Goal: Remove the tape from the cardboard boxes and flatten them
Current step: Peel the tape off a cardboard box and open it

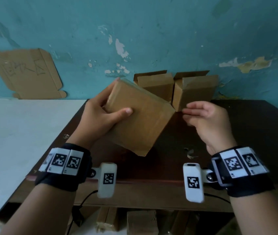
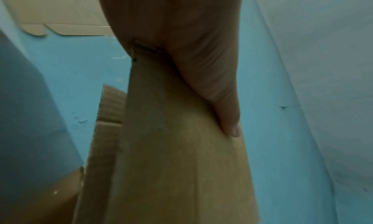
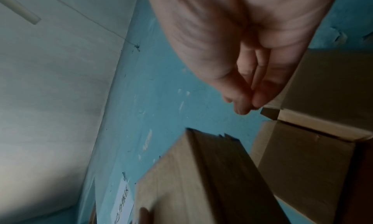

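Note:
My left hand (image 1: 101, 114) grips a closed brown cardboard box (image 1: 140, 119), holding it tilted above the dark table (image 1: 253, 133). The thumb lies across its top face and the fingers wrap the far left edge. The left wrist view shows that thumb (image 2: 228, 115) pressed on the box (image 2: 171, 163). Just off the box's right corner hovers my right hand (image 1: 202, 119). In the right wrist view its thumb and fingertips (image 3: 242, 99) touch together, nothing visible between them, above the box (image 3: 191, 179). The picture is blurred.
Two opened cardboard boxes (image 1: 155, 85) (image 1: 194, 89) stand at the table's back against the blue wall. A flattened cardboard sheet (image 1: 28, 73) with writing leans on the wall at left, above a white surface (image 1: 24, 133). A small scrap (image 1: 191, 153) lies on the table. More boxes (image 1: 141, 221) sit underneath.

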A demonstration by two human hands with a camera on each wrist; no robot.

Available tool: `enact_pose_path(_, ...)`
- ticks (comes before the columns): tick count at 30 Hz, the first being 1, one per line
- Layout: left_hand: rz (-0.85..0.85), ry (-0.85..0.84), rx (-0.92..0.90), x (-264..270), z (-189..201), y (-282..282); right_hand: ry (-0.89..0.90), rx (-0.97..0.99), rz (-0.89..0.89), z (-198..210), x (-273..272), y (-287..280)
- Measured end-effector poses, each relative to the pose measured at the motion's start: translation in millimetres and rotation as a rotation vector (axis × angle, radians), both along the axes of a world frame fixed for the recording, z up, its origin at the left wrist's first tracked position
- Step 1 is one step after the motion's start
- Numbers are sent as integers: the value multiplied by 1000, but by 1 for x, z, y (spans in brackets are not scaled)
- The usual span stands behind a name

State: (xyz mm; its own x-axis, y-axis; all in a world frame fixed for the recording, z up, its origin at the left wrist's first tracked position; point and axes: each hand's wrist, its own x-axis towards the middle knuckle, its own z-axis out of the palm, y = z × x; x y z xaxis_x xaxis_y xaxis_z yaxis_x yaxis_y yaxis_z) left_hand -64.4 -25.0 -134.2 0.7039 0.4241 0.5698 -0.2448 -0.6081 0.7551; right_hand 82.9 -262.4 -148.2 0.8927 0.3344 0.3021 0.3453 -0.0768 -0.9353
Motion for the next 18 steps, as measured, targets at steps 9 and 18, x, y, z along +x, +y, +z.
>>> enact_pose_path(9,140,115,632,0,11,-12,-89,59,-17,-1,-2,-1)
enact_pose_path(18,135,116,959,10,1,-8,-87,176,-7,-5,-9,10)
